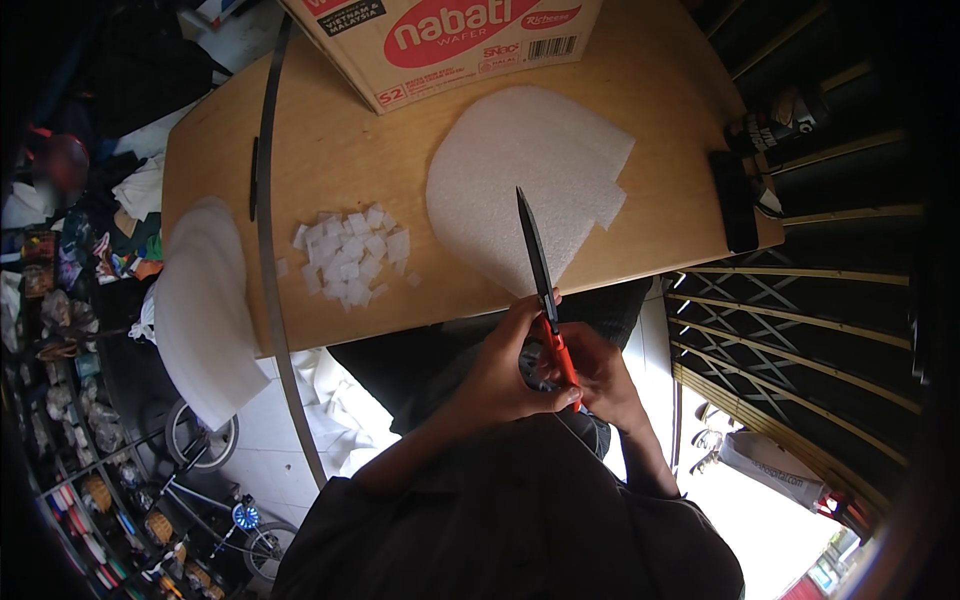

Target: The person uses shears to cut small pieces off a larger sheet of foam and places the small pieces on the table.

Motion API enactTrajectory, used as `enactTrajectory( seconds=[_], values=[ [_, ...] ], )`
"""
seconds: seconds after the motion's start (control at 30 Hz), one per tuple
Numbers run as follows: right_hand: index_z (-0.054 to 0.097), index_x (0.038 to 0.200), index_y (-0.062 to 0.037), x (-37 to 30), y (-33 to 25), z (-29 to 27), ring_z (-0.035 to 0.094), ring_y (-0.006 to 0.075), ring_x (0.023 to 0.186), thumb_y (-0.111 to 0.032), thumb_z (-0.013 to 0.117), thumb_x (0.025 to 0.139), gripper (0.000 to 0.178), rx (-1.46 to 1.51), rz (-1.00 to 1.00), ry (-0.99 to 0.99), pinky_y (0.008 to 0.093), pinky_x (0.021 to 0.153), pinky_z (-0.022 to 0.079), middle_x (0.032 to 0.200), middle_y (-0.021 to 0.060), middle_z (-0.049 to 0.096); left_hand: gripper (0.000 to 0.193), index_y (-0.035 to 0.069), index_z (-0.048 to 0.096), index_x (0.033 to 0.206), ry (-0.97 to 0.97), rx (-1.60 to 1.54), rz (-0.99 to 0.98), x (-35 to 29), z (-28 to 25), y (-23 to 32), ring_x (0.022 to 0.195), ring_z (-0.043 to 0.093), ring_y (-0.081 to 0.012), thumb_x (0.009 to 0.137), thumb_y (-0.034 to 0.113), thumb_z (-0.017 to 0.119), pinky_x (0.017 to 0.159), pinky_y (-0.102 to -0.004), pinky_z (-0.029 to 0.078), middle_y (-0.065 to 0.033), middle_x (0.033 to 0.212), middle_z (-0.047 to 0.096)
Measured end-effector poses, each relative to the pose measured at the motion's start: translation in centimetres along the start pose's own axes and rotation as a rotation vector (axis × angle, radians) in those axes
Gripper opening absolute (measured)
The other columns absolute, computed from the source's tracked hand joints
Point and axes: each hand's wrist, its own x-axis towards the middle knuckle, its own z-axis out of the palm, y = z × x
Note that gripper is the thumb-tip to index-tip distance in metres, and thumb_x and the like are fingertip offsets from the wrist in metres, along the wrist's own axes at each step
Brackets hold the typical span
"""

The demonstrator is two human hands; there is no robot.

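Note:
A pair of scissors (563,358) with orange handles and long dark blades is held between my two hands, just off the table's near edge. The blades are together and point away from me, their tip over a white foam sheet (515,150). My left hand (500,375) grips the scissors from the left, thumb at the handle end and fingers near the pivot. My right hand (605,375) closes round the handles from the right; some of its fingers are hidden. The foam sheet lies flat with a stepped, cut right edge. To its left is a pile of small white foam squares (350,255).
A cardboard box (470,45) stands at the wooden table's (330,130) far side. Another white foam sheet (205,310) hangs over the left edge. A dark strip (268,190) crosses the left side. A folding lattice gate (790,320) is at right, a bicycle (225,510) at lower left.

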Motion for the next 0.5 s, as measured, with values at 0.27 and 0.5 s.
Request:
enactTrajectory(
  seconds=[0.27, 0.5],
  values=[
    [0.036, 0.129, 0.0017, -1.1, 3.2, -0.3, 0.068, 0.0219, 0.096, -0.028, 0.075, 0.087, 0.065, 0.16, -0.052, 0.108, 0.0331, 0.082, 0.056, 0.124, 0.0178, 0.062, 0.099, 0.001, 0.037, 0.146, -0.14, 0.156, 0.062, 2.1, -0.4, 0.8, 0.133, 0.046, -0.0274, 0.069, 0.032, 0.09, 0.108, -0.0418, 0.039, -0.018, 0.137, 0.05],
    [0.031, 0.127, 0.0028, -3.1, 3.0, -1.8, 0.067, 0.0183, 0.088, -0.028, 0.062, 0.094, 0.054, 0.222, 0.122, 0.178, 0.0342, 0.079, 0.059, 0.137, 0.0275, 0.052, 0.049, 0.004, 0.06, 0.126, 0.104, 0.641, 0.343, 6.7, -4.3, -0.2, 0.115, 0.053, -0.0325, 0.082, 0.015, 0.076, 0.098, -0.0435, 0.043, -0.0132, 0.12, 0.062]
  ],
)
